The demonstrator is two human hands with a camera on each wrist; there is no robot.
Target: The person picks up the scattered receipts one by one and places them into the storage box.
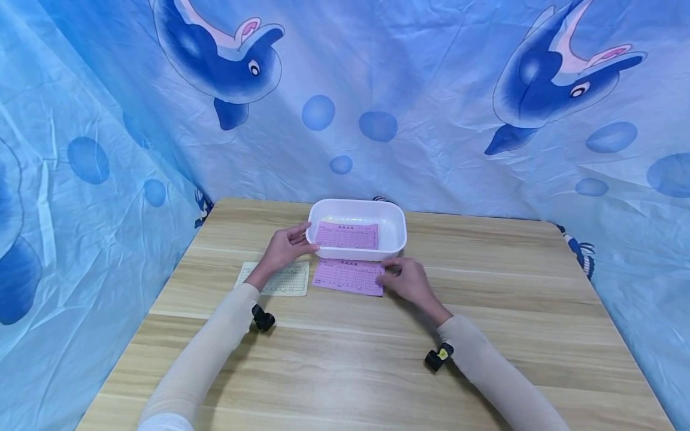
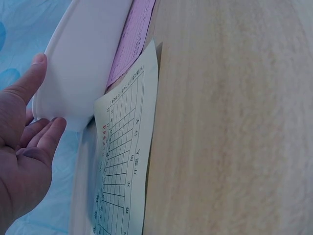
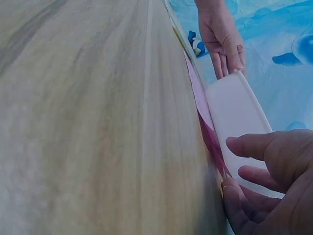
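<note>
My left hand [image 1: 287, 246] grips the left end of a white plastic tub [image 1: 399, 233], thumb on the near rim and fingers around the side. Inside the tub lies a pink printed form [image 1: 347, 236]. A second pink form [image 1: 347, 276] lies on the table just in front of the tub. At its right edge is my right hand [image 1: 408, 279], a fingertip touching the paper and the thumb spread away in the right wrist view. Partly under my left wrist, a pale green printed form [image 2: 127, 152] lies on the table, one corner curling up.
The wooden table [image 1: 345, 359] carries the tub near its back edge. Behind and at the sides hangs a blue cloth [image 1: 431, 167] printed with dolphins. Each sleeved wrist wears a small black camera [image 1: 263, 318].
</note>
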